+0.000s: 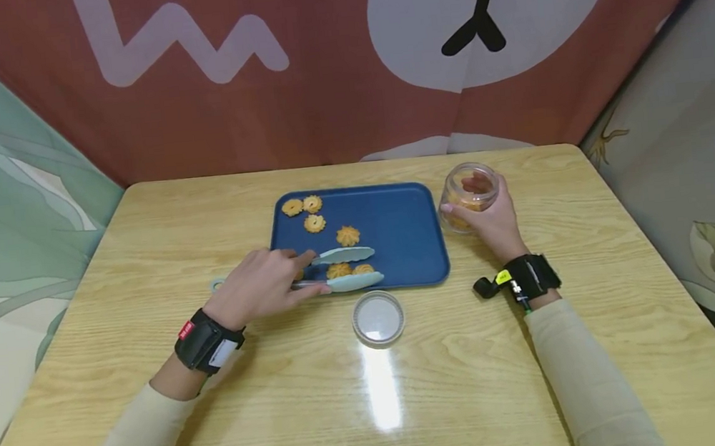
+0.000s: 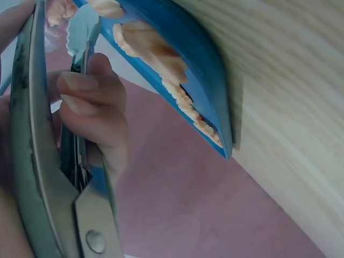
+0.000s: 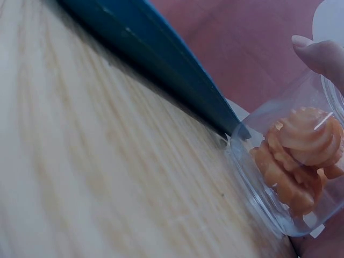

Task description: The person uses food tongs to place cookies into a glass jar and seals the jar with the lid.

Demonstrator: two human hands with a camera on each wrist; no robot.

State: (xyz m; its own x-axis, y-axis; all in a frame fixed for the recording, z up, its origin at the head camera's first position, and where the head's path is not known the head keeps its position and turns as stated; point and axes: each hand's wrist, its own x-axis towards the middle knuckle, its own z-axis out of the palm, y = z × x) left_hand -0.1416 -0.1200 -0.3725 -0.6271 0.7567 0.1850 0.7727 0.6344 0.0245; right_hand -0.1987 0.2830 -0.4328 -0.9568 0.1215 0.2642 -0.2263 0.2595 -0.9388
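My left hand grips metal tongs with pale blue tips over the front of a blue tray. The tips are spread, and two cookies lie between them. Whether the tips touch the cookies I cannot tell. Farther back on the tray lie a star-shaped cookie and a group of ring-like cookies. My right hand holds a clear, lidless jar beside the tray's right edge, thumb on its near side. Swirled cookies sit inside the jar.
A round lid lies on the wooden table, just in front of the tray. A brown printed backdrop stands at the table's far edge. Patterned walls flank both sides.
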